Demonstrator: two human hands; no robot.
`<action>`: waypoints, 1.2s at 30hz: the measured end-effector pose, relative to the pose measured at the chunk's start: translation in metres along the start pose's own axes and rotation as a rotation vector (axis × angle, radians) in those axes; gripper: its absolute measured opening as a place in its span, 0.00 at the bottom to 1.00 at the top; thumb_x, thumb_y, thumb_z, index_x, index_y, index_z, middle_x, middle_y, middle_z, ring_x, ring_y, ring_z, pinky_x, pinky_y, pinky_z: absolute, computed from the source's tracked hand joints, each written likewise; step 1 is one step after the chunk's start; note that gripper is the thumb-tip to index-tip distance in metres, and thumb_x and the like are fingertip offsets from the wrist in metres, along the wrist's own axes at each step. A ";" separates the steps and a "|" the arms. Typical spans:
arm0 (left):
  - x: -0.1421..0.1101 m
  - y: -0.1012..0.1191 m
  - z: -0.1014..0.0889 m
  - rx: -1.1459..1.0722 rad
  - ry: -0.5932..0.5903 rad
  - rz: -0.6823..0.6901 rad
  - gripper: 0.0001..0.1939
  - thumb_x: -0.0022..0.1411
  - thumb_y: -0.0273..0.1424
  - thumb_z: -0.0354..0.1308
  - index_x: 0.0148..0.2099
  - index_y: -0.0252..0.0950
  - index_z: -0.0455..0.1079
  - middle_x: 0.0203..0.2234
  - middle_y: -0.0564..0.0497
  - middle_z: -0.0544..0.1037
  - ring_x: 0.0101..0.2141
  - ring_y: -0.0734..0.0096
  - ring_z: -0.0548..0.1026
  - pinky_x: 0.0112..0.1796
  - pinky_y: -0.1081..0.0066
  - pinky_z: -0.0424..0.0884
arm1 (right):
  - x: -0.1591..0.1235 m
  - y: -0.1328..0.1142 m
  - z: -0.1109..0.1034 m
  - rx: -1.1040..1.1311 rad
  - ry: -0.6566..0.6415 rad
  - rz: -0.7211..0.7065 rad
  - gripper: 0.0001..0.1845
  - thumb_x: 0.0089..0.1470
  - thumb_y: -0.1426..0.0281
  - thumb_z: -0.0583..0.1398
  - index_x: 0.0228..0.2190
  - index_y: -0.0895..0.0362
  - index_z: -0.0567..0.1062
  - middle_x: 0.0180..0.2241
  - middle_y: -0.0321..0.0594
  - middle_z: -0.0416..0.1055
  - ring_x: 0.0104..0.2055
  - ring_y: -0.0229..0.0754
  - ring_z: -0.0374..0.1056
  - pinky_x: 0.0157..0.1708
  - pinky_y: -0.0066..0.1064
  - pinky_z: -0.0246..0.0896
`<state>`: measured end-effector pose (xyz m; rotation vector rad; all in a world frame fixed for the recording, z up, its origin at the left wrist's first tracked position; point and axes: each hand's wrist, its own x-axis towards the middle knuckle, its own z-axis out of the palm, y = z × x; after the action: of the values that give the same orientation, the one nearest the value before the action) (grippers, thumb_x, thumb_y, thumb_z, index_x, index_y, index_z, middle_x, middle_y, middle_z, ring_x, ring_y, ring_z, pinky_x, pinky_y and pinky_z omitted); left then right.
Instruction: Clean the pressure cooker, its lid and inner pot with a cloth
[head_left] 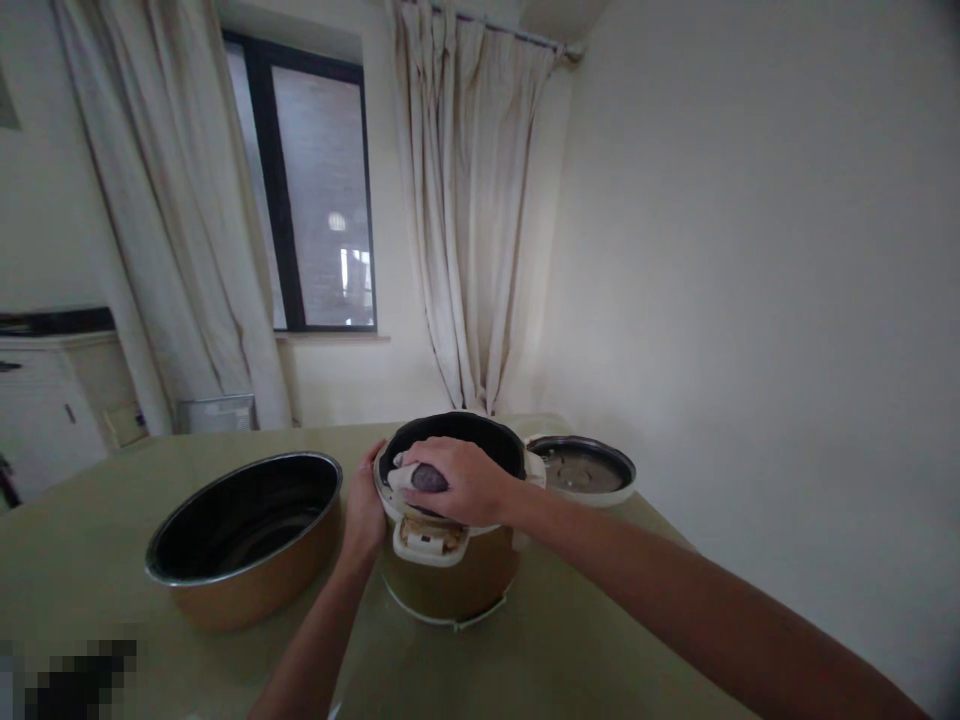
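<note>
A gold-brown rice cooker (450,575) with a cream rim stands open on the table, its dark inside showing. My left hand (364,505) presses flat against the cooker's left side, fingers wrapped on the rim. My right hand (459,482) lies over the front rim, fingers closed on a dark purple rounded object (428,478) that I cannot name. The cooker's lid (581,468) lies open behind it to the right.
A large metal inner pot (247,535) with a dark inside sits on the green-topped table (90,560) left of the cooker. Curtains and a window stand behind; a white wall is close on the right. A white cabinet (45,400) is far left.
</note>
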<state>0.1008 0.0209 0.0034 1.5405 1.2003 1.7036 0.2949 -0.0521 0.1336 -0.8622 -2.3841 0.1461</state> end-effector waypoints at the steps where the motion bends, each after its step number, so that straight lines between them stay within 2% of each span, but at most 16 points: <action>1: 0.001 0.001 -0.001 0.019 -0.008 0.006 0.30 0.68 0.42 0.54 0.67 0.35 0.70 0.61 0.40 0.79 0.62 0.49 0.74 0.67 0.51 0.63 | 0.001 -0.002 0.003 -0.030 0.002 -0.018 0.18 0.64 0.58 0.67 0.51 0.54 0.79 0.50 0.45 0.79 0.52 0.49 0.73 0.54 0.37 0.64; 4: 0.003 0.006 -0.005 0.069 -0.045 0.017 0.31 0.69 0.45 0.53 0.67 0.34 0.70 0.60 0.39 0.80 0.61 0.48 0.76 0.66 0.52 0.65 | -0.008 0.002 -0.008 -0.016 -0.060 -0.067 0.20 0.66 0.57 0.65 0.52 0.56 0.79 0.50 0.47 0.79 0.53 0.50 0.74 0.56 0.38 0.64; 8: 0.004 0.009 -0.008 0.108 -0.050 0.015 0.32 0.74 0.49 0.46 0.67 0.33 0.70 0.60 0.37 0.79 0.61 0.48 0.75 0.65 0.50 0.66 | -0.036 0.024 -0.049 0.046 -0.155 -0.096 0.19 0.66 0.57 0.65 0.51 0.57 0.81 0.45 0.45 0.80 0.47 0.48 0.74 0.51 0.37 0.66; 11: 0.003 0.011 -0.008 0.121 -0.039 0.010 0.31 0.73 0.49 0.47 0.66 0.34 0.71 0.60 0.38 0.79 0.62 0.49 0.75 0.66 0.50 0.65 | -0.046 0.035 -0.066 0.072 -0.137 -0.116 0.18 0.64 0.57 0.67 0.47 0.57 0.82 0.43 0.45 0.79 0.45 0.46 0.74 0.50 0.36 0.66; 13: 0.002 0.014 -0.007 0.123 -0.036 0.010 0.31 0.72 0.48 0.48 0.66 0.34 0.71 0.59 0.38 0.80 0.61 0.50 0.75 0.66 0.51 0.65 | -0.043 0.033 -0.060 0.049 -0.119 -0.105 0.17 0.62 0.56 0.68 0.45 0.56 0.82 0.42 0.43 0.79 0.44 0.46 0.74 0.50 0.35 0.65; 15: 0.001 0.018 -0.006 0.123 -0.037 0.010 0.30 0.72 0.46 0.48 0.66 0.34 0.70 0.58 0.38 0.81 0.60 0.50 0.76 0.65 0.50 0.66 | -0.033 0.022 -0.043 -0.014 -0.114 -0.086 0.17 0.62 0.56 0.68 0.45 0.55 0.80 0.41 0.41 0.78 0.45 0.46 0.73 0.49 0.35 0.65; 18: 0.000 0.023 -0.007 0.134 -0.051 0.009 0.29 0.71 0.45 0.50 0.66 0.35 0.71 0.57 0.38 0.81 0.60 0.49 0.77 0.65 0.48 0.66 | -0.017 0.001 -0.011 -0.120 -0.049 -0.048 0.18 0.65 0.55 0.66 0.48 0.54 0.78 0.46 0.42 0.78 0.48 0.48 0.71 0.50 0.37 0.64; 20: 0.000 0.027 -0.010 0.148 -0.065 0.009 0.30 0.71 0.45 0.48 0.66 0.34 0.71 0.58 0.37 0.81 0.60 0.48 0.77 0.66 0.47 0.65 | -0.014 -0.009 0.000 -0.179 0.006 -0.021 0.19 0.67 0.54 0.64 0.51 0.54 0.78 0.49 0.44 0.77 0.50 0.49 0.70 0.51 0.39 0.64; 22: 0.000 0.031 -0.016 0.164 -0.083 0.006 0.31 0.74 0.46 0.43 0.65 0.32 0.72 0.59 0.36 0.80 0.62 0.49 0.76 0.66 0.47 0.64 | -0.020 -0.010 -0.003 -0.207 0.003 -0.036 0.20 0.69 0.54 0.63 0.53 0.54 0.78 0.50 0.45 0.76 0.50 0.49 0.69 0.53 0.40 0.64; 25: -0.006 0.049 -0.032 0.184 -0.094 0.013 0.31 0.75 0.48 0.43 0.64 0.34 0.73 0.62 0.37 0.78 0.65 0.49 0.73 0.68 0.48 0.61 | -0.042 0.004 -0.031 -0.244 -0.082 -0.133 0.19 0.70 0.58 0.63 0.55 0.54 0.78 0.49 0.46 0.75 0.51 0.48 0.69 0.54 0.40 0.64; 27: -0.017 0.068 -0.041 0.237 -0.106 0.098 0.29 0.75 0.49 0.47 0.65 0.38 0.73 0.64 0.40 0.77 0.66 0.50 0.71 0.69 0.48 0.61 | -0.059 0.022 -0.054 -0.318 -0.115 -0.166 0.17 0.69 0.60 0.63 0.55 0.54 0.79 0.48 0.47 0.75 0.51 0.49 0.68 0.54 0.41 0.64; 30: -0.044 0.099 -0.044 0.428 -0.173 0.361 0.26 0.74 0.49 0.52 0.65 0.43 0.73 0.63 0.43 0.77 0.64 0.50 0.73 0.66 0.47 0.64 | -0.078 0.051 -0.078 -0.405 -0.029 -0.070 0.14 0.68 0.62 0.65 0.51 0.54 0.81 0.47 0.48 0.74 0.51 0.52 0.68 0.53 0.44 0.66; 33: -0.071 0.114 -0.029 0.602 -0.247 0.565 0.24 0.70 0.50 0.60 0.60 0.43 0.76 0.60 0.43 0.79 0.61 0.47 0.75 0.63 0.46 0.68 | -0.083 0.068 -0.079 -0.407 0.084 0.038 0.15 0.68 0.62 0.64 0.51 0.56 0.81 0.46 0.49 0.74 0.50 0.52 0.68 0.53 0.44 0.67; 36: -0.084 0.109 -0.010 0.675 -0.220 0.673 0.19 0.66 0.48 0.65 0.52 0.42 0.78 0.51 0.43 0.83 0.53 0.48 0.80 0.61 0.47 0.71 | -0.079 0.059 -0.065 -0.420 0.109 0.066 0.15 0.67 0.61 0.64 0.49 0.57 0.81 0.45 0.48 0.74 0.49 0.51 0.68 0.53 0.44 0.66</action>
<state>0.1265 -0.1033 0.0590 2.7070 1.2950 1.4853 0.4131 -0.0606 0.1303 -1.1075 -2.3185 -0.3806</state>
